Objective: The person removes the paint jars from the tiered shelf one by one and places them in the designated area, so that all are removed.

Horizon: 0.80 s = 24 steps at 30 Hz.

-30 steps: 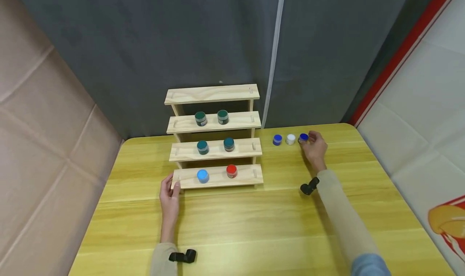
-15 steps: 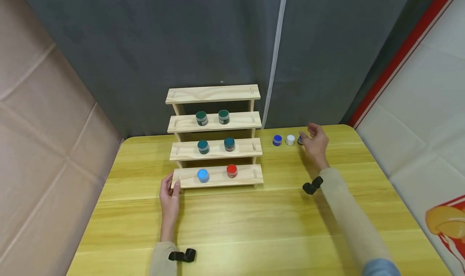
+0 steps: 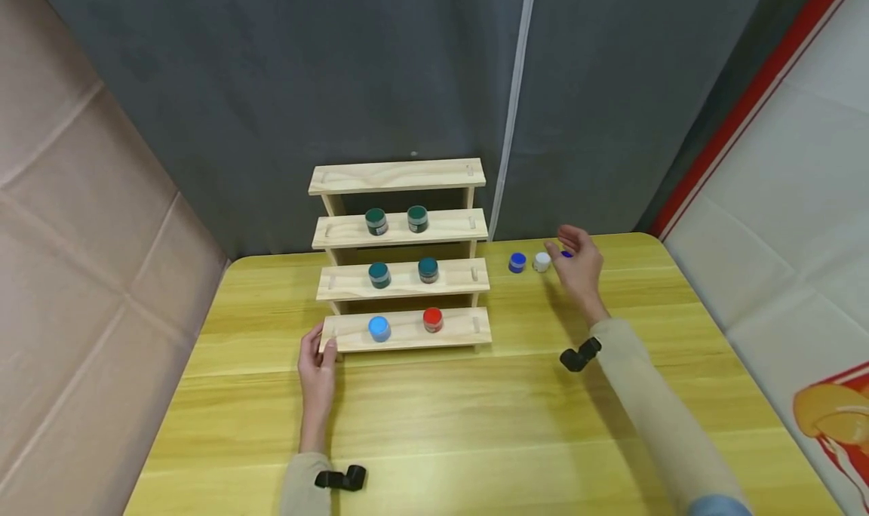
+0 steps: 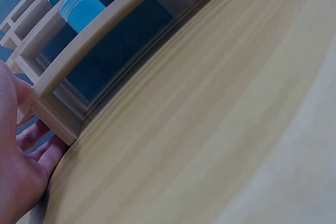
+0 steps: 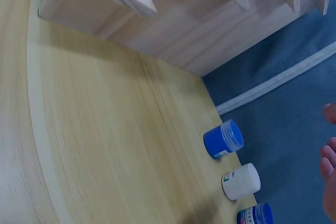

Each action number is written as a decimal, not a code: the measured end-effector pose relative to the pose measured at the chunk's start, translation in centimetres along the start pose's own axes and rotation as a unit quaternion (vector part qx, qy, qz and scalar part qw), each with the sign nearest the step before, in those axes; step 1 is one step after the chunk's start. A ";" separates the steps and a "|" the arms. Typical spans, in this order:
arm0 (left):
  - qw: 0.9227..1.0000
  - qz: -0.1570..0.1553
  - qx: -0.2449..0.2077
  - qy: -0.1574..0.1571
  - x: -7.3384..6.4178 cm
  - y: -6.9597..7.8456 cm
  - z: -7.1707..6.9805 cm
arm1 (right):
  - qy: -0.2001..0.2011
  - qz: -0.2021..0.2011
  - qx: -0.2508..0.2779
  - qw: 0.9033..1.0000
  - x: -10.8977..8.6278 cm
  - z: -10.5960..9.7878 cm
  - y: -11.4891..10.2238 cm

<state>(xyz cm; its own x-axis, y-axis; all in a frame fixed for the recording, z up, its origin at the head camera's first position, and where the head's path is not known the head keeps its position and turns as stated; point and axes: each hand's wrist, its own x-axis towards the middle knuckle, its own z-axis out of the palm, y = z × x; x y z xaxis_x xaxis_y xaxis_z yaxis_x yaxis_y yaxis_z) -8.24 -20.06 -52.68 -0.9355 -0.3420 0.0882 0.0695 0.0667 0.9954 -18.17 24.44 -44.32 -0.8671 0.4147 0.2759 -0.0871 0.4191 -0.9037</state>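
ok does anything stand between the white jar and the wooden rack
Yes: a blue jar stands on the table between the white jar and the wooden rack; nothing else visible is in between.

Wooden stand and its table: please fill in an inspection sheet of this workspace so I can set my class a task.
Surface: light wood-grain tabletop.
Job's things: four-tier stand; bottom tier, light blue jar and red jar; second, two teal jars; third, two dark green jars; right of it on the tabletop, deep blue jar, white jar, second deep blue jar.
Clutter: nothing seen.
Grips: left grip holds the stand's lower left end; right grip holds nothing, near the second deep blue jar.
Cables: nothing seen.
Surroundings: dark curtain behind; pale panels either side; red strip at right.
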 end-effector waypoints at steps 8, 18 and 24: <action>1.000 -0.007 0.004 0.002 0.1 0.0 0.0 | 0.003 -0.028 0.042 0.999 -0.8 0.6 -1.6; 1.000 -0.008 0.001 0.000 0.0 0.1 0.0 | -0.021 -0.051 0.072 0.996 -1.8 1.7 -3.8; 1.000 -0.006 -0.003 -0.005 0.0 0.0 -0.1 | -0.029 -0.054 0.085 0.994 -2.1 2.6 -5.4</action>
<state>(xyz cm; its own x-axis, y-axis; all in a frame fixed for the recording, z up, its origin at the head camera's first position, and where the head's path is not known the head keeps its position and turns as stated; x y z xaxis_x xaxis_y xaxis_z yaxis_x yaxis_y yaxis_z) -8.19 -20.15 -52.71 -0.9398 -0.3333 0.0757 0.0601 0.0568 0.9966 -17.19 19.25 -40.90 -0.8749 0.3251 0.3591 -0.2585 0.3136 -0.9137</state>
